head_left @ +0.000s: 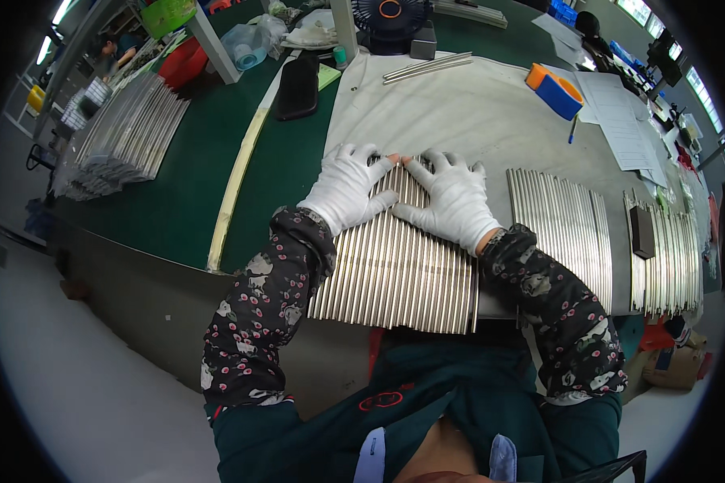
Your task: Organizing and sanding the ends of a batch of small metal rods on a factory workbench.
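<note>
A row of shiny metal rods (399, 278) lies side by side before me, its near ends reaching past the table's front edge. My left hand (348, 187), in a white glove with a bare fingertip showing, rests over the upper left of the row with fingers spread. Mirroring it on the upper right, my right hand (451, 197) lies with its fingers apart, also gloved. The two index fingertips nearly meet at the far ends of the rods. Both thumbs point inward across the rods.
Right of my row lie a second row of rods (562, 233) and a third bundle (667, 258) with a dark block (641, 232) on it. Farther back are tape rolls (554, 90), loose rods (427, 68), a phone (298, 87) and a fan (391, 20). Stacked rods (129, 133) stand left.
</note>
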A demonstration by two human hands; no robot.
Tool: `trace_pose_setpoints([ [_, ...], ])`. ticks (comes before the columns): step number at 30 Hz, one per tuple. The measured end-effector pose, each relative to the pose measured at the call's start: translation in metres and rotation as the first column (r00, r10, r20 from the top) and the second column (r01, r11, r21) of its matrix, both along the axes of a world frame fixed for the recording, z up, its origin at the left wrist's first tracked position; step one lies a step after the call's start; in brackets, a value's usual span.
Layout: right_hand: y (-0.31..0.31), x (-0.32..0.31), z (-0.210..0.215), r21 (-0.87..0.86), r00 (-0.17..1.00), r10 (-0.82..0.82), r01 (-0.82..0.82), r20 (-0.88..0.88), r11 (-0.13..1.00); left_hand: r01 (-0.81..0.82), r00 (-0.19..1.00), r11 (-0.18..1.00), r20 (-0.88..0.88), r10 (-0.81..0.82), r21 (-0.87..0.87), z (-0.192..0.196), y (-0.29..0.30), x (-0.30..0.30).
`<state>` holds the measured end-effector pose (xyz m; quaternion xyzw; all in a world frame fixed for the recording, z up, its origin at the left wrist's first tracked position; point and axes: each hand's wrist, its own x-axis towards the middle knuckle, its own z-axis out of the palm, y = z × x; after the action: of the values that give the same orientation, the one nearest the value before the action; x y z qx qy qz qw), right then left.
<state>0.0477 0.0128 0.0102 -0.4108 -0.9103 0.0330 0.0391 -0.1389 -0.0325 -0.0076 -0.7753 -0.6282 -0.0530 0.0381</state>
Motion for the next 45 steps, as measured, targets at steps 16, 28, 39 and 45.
trace_pose_setpoints([
  [16, -0.028, 0.025, 0.003, -0.015, 0.995, 0.084, -0.085, -0.045, 0.996, 0.001, 0.997, 1.000, 0.073, -0.003, 0.020, 0.003, -0.045, 0.014],
  [28, -0.138, 0.179, 0.037, -0.808, 0.808, -0.542, 0.152, -0.231, 0.570, 0.116, 0.973, 0.941, 0.228, -0.043, -0.318, 0.055, -0.160, -0.048],
  [39, -0.140, 0.117, -0.025, -0.779, 0.608, -0.783, -0.553, -0.135, -0.295, 0.475, 0.879, 0.877, 0.002, -0.476, -0.076, 0.013, -0.135, -0.009],
  [45, -0.133, 0.095, -0.033, -0.583, 0.577, -0.813, -0.687, -0.075, -0.433, 0.568, 0.822, 0.808, 0.079, -0.563, -0.155, 0.027, -0.118, 0.001],
])
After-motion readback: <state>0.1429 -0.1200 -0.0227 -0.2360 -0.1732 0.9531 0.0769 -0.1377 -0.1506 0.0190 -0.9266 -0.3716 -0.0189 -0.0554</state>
